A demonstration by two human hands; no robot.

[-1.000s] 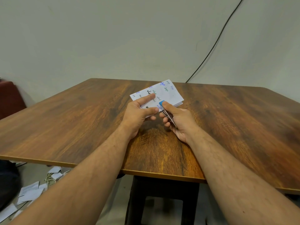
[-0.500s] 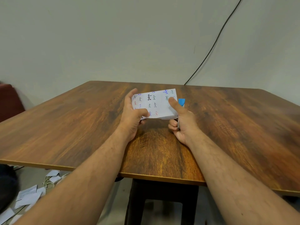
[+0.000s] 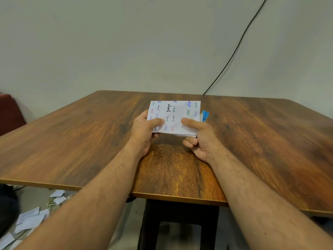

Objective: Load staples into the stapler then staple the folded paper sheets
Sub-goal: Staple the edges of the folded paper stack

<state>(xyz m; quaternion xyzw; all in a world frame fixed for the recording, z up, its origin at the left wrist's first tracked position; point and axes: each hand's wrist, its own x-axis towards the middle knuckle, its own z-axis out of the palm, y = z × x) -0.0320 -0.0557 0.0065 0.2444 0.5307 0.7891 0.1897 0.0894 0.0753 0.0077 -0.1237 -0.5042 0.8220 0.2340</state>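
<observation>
Both hands pinch the sheets [image 3: 173, 116] above the bench [image 3: 90, 141]: left hand [image 3: 144, 131] at their left edge, right hand [image 3: 200, 137] also holding the stapler [image 3: 205, 116]. Sheets could fan out if either grip loosens.

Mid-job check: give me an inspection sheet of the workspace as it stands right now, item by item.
Surface: wooden table, dark wood grain, on a dark base.
Job's things: folded paper sheets with handwriting, held above the table; blue-tipped stapler showing past their right edge, mostly hidden.
Clutter: loose papers on the floor at lower left.
Hands: left hand pinches the sheets' left side, thumb on top; right hand pinches the right side and also holds the stapler.
Cables: one black cable runs down the wall behind the table.
Surroundings: plain wall; red seat at far left.
</observation>
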